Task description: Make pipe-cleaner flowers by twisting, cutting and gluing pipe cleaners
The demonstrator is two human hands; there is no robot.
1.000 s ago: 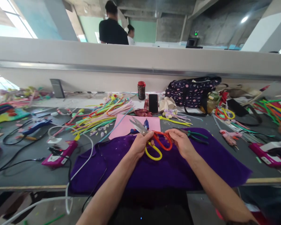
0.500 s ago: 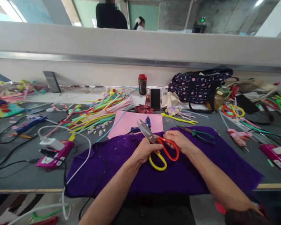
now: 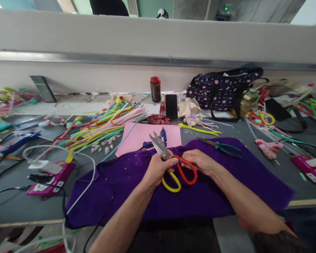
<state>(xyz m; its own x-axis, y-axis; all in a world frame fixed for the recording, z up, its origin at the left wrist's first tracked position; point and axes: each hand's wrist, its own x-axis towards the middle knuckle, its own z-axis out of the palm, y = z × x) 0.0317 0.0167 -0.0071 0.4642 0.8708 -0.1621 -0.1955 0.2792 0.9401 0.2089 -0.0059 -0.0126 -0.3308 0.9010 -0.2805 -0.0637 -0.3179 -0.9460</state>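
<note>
Scissors [image 3: 161,149] drawn closer, left hand [image 3: 158,169] gripping them, right hand [image 3: 200,161] pinching red handle [image 3: 190,181], bottle markings [image 3: 154,93] unreadable

Pretty soft, even light tbh, dull sheen on the metal rail [image 3: 94,58], purple cloth [image 3: 181,205] goes murky low down, and the frame edges look stretched.

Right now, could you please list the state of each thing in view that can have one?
Metal scissors with red and yellow loop handles: in the left hand, blades slightly parted
Right hand: fingers curled, at the red loop
Green-handled metal pliers: handles spread
Dark cylindrical red-lidded bottle: upright, lid on
Black rectangular phone: propped up, screen dark
Purple cloth: spread, rumpled
Pink plastic glue gun: lying down
</note>
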